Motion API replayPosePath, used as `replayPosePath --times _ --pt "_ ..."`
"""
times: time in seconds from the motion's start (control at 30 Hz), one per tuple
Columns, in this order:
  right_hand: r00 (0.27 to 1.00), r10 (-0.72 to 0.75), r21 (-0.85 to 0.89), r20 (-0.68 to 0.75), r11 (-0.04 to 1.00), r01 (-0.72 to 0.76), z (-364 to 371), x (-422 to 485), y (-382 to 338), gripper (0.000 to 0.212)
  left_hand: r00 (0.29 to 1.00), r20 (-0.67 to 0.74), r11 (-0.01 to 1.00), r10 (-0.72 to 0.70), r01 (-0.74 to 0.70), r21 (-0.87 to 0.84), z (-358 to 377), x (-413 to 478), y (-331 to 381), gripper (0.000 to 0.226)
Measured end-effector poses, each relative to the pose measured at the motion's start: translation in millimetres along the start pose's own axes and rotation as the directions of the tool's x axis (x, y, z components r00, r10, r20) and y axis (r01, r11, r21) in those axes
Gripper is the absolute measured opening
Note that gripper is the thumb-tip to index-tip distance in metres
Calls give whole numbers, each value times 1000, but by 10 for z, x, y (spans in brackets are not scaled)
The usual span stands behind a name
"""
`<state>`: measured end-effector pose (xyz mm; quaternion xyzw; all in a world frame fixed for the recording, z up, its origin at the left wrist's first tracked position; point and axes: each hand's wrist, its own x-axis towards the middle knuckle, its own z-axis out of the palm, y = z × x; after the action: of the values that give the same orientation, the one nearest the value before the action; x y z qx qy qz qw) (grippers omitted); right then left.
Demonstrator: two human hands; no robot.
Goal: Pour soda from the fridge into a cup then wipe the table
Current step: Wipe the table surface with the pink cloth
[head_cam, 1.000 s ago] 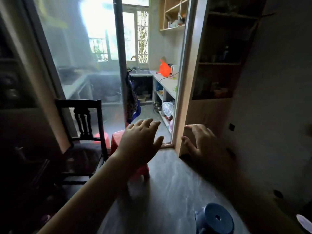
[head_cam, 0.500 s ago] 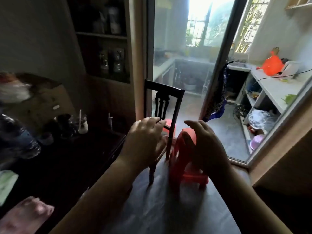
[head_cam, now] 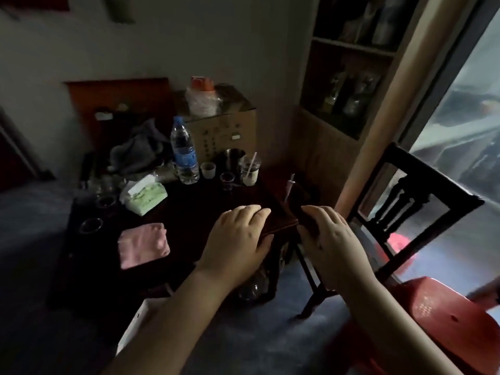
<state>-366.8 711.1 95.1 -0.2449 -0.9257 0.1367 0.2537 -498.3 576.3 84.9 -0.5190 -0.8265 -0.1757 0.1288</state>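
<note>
Both hands are held out palm down over the near corner of a dark table, and nothing is grasped by either. The left hand is spread with relaxed fingers above the table's edge; whether it touches the wood cannot be told. The right hand is loosely curved just beside that corner, in front of a black chair. A small white cup is seen at the far side of the table, between a water bottle and a glass with a straw. A folded pink cloth lies on the table to the left of the left hand, near a green tissue pack. A red stool is seen at the lower right.
</note>
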Motion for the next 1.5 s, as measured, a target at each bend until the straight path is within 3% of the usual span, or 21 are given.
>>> replayPosePath --times 0.27,0.57,0.9,1.1,1.27,1.5 --pt "976 -174 135 133 979 156 495 377 -56 42 973 -27 966 -231 232 113 66 -165 -360 52" --pt "940 -250 139 233 965 222 1131 1011 0 41 951 -23 945 -307 308 109 577 162 -944 44" --pt "908 -196 59 370 980 188 2118 2035 129 42 925 70 928 -373 372 30 1407 742 -2003 46" --pt "870 -109 63 481 994 90 2690 2250 212 42 869 216 893 -446 447 47 1986 692 -2337 52" --pt "814 -85 61 575 996 61 3054 2336 340 41 795 296 847 -529 516 127 2409 585 -2403 59" --pt "669 -25 3 743 999 34 3509 2231 584 42 731 323 789 -601 606 95 2755 468 -2374 50"
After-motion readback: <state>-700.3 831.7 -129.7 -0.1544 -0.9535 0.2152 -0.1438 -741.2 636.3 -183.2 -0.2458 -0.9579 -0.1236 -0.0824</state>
